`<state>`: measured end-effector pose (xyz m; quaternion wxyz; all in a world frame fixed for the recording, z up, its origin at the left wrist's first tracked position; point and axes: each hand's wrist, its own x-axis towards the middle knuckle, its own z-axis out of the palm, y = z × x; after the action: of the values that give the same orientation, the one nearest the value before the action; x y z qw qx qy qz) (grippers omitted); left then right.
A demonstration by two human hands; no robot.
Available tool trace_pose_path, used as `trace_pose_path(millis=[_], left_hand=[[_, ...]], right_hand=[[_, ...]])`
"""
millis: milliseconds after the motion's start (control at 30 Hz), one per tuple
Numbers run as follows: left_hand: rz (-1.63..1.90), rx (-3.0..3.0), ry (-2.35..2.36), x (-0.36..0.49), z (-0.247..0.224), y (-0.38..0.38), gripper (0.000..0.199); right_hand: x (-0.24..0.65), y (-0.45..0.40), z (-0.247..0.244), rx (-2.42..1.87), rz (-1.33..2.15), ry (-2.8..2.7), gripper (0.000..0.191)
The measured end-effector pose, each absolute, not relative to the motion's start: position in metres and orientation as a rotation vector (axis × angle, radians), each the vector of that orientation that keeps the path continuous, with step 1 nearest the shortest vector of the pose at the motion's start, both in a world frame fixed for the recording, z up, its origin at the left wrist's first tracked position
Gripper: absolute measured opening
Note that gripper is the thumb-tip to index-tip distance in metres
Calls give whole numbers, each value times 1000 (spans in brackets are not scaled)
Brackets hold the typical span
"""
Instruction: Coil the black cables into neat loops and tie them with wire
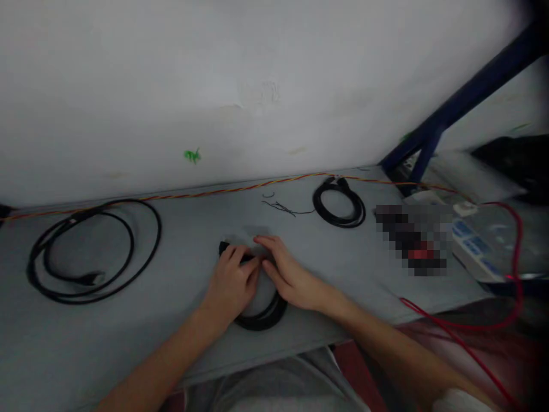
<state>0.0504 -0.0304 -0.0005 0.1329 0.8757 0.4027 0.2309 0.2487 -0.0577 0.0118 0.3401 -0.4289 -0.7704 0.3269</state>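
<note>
A black cable [261,324] lies wound in a small coil on the grey tabletop, right in front of me. My left hand [234,277] rests over its left side with bent fingers closed on the cable; a black plug end pokes out past the fingertips. My right hand [291,274] touches the coil's right side, its fingers stretched toward the left hand and the thumb held apart from them. Both hands hide the upper part of the coil.
A larger loose black cable [132,246] lies at left; a neat black coil [317,209] sits back right. Beside it are thin black ties [283,207]. A twisted red-yellow wire [223,190] runs along the wall. Right are a blurred-out item [412,240], a white device [476,246] and red cable [518,263].
</note>
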Motion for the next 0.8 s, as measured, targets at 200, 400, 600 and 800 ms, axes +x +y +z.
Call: trace_pose_path(millis=[200,400,600,800], left_hand=[[715,2561,1322,50,0,-29,26],[752,2484,1321,48,-2,-28,27],[727,2448,1064,41,5,-18,29],[616,2336,1015,75,17,-2,23]], right_hand=[[262,-75,9,-984,699,-2311,29],[269,-82,8,-852,604,-2557,24],[269,-74,15,-858,642,-2664,15],[271,-71,22,-856,685,-2677,13]])
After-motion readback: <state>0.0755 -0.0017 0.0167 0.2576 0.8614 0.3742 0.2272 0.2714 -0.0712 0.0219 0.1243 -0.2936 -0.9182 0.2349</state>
